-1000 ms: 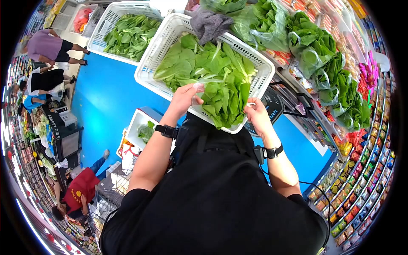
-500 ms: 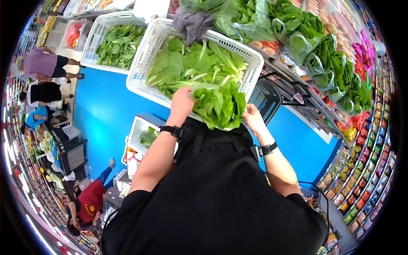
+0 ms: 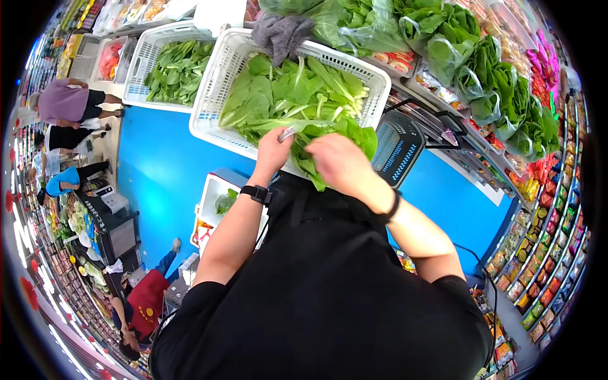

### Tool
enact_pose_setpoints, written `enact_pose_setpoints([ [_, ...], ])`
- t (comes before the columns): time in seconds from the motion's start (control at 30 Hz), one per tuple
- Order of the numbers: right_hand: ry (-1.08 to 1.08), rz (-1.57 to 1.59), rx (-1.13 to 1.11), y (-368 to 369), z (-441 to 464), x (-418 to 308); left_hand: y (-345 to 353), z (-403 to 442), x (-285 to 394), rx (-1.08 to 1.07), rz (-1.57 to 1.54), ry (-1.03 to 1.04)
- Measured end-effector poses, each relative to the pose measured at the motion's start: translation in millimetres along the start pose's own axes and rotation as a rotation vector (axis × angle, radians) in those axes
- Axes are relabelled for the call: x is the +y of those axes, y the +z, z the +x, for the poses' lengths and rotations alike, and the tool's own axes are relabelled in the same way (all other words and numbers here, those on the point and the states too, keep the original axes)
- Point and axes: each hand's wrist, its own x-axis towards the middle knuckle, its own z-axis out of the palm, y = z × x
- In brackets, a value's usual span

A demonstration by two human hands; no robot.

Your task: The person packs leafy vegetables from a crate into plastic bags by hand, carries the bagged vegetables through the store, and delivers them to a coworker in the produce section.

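Note:
A white perforated crate [image 3: 197, 113] full of leafy greens [image 3: 256, 88] stands in front of me. At its near edge, my left hand [image 3: 274, 151] pinches a bit of clear plastic beside a bunch of greens [image 3: 306, 166]. Close to its right, my right hand [image 3: 342, 163] lies across the same bunch, blurred, its fingertips hard to make out. A grey cloth [image 3: 282, 37] hangs over the crate's far rim.
A second white crate [image 3: 136, 73] of greens is at the left. Bagged greens [image 3: 478, 69] line the shelf at right, above a black basket [image 3: 399, 149]. A white box [image 3: 206, 206] sits low left. A person in a red vest [image 3: 147, 304] and other people are farther left.
My right hand has moved left from the bunch's right side to near my left hand. My left hand has stayed at the near edge. The view has shifted somewhat.

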Motion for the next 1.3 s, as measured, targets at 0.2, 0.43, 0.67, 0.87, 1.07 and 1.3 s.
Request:
enact_pose_setpoints([
  [0.2,-0.049,-0.346,-0.182,74,-3,42,-5,0,-14,0.022,-0.257,-0.166],
  [0.43,0.102,-0.569,-0.384,76,-1,32,-4,-11,-13,0.162,-0.505,-0.164],
  [0.67,-0.224,-0.559,-0.306,106,9,46,-11,-24,8,0.176,-0.442,-0.106],
  [0.87,-0.036,-0.645,-0.49,100,-7,54,-15,-30,10,0.064,-0.428,-0.122],
  [1.07,0.032,-0.526,-0.455,86,1,44,-48,-33,35,-0.132,-0.265,-0.091],
  [1.3,0.222,-0.408,-0.32,62,31,15,-114,23,-10,-0.195,0.076,-0.05],
])
